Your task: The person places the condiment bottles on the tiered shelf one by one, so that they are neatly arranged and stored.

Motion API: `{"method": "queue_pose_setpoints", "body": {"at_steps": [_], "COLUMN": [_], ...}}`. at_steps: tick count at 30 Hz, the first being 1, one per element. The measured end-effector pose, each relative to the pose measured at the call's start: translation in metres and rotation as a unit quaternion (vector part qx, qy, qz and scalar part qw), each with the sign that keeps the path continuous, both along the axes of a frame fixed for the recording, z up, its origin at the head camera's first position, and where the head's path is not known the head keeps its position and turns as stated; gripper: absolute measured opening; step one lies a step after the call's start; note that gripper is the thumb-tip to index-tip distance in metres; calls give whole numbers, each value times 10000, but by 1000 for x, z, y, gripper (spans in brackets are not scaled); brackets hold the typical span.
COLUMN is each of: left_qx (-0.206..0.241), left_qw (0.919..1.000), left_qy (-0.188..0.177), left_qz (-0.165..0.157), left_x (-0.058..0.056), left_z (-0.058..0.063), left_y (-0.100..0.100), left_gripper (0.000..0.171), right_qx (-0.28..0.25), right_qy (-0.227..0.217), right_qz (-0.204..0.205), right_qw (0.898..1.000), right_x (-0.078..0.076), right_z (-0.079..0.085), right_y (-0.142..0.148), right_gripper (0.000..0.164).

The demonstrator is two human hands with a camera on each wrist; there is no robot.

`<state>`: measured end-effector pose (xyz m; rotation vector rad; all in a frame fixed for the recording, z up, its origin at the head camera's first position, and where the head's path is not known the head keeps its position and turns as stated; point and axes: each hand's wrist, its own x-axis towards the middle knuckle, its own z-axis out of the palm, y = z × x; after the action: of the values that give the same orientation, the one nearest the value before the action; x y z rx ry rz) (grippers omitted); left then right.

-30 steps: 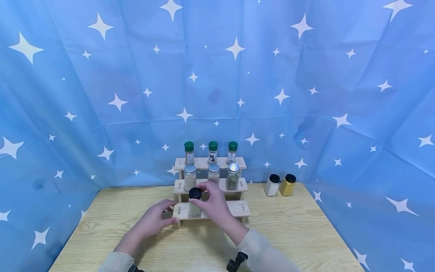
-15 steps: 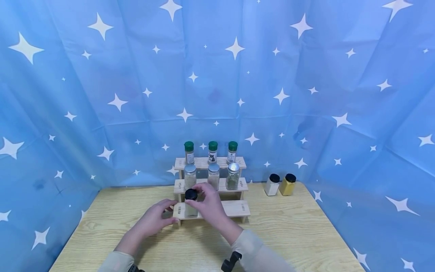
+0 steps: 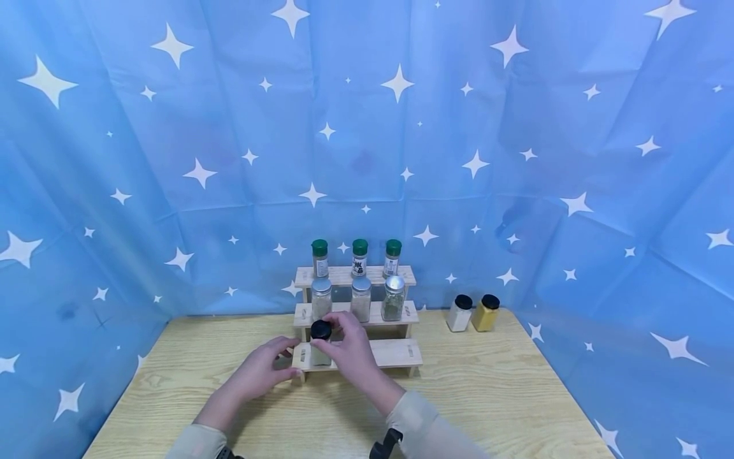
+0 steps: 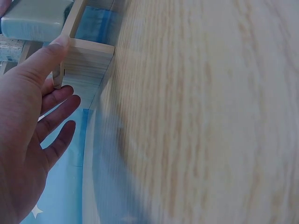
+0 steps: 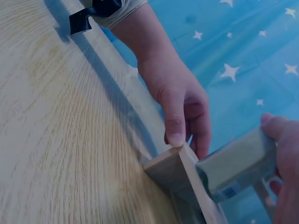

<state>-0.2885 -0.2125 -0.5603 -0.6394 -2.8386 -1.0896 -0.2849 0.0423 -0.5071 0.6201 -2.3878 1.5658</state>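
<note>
A three-step wooden spice rack (image 3: 395,352) stands on the table by the back curtain. My right hand (image 3: 354,349) holds a black-lidded spice jar (image 3: 320,357) upright at the left end of its lowest step, thumb and fingers around the upper part. My left hand (image 3: 259,371) grips the left end of that step; in the left wrist view its thumb lies on the board's edge, with fingers behind it. The pale contents of the jar (image 5: 239,163) show through its clear wall in the right wrist view.
Several silver-lidded jars (image 3: 393,298) line the middle step, and green-capped bottles (image 3: 359,258) line the top one. To the rack's right stand a white jar (image 3: 459,313) and a yellow jar (image 3: 485,313), both black-lidded. A starry blue curtain (image 3: 367,159) encloses the wooden table (image 3: 504,395).
My right hand has moved the black-lidded spice jar a short way left along the lowest step, mostly in the first half second. My left hand has stayed at the rack's end.
</note>
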Motion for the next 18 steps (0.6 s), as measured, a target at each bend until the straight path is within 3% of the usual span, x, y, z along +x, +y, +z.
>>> {"method": "queue_pose_setpoints", "body": {"at_steps": [11, 18], "left_qx": [-1, -64], "left_qw": [10000, 9999], "left_qy": [35, 110], "left_qz": [-3, 33], "left_x": [0, 0], "left_z": [0, 0], "left_y": [1, 2], "left_gripper": [72, 70], "right_qx": [33, 187], "right_qy": [90, 290], "right_qz": [199, -50], "right_qw": [9998, 9994], "right_x": [5, 14], "right_z": [-3, 0], "right_y": [8, 32], "right_gripper": [63, 55]}}
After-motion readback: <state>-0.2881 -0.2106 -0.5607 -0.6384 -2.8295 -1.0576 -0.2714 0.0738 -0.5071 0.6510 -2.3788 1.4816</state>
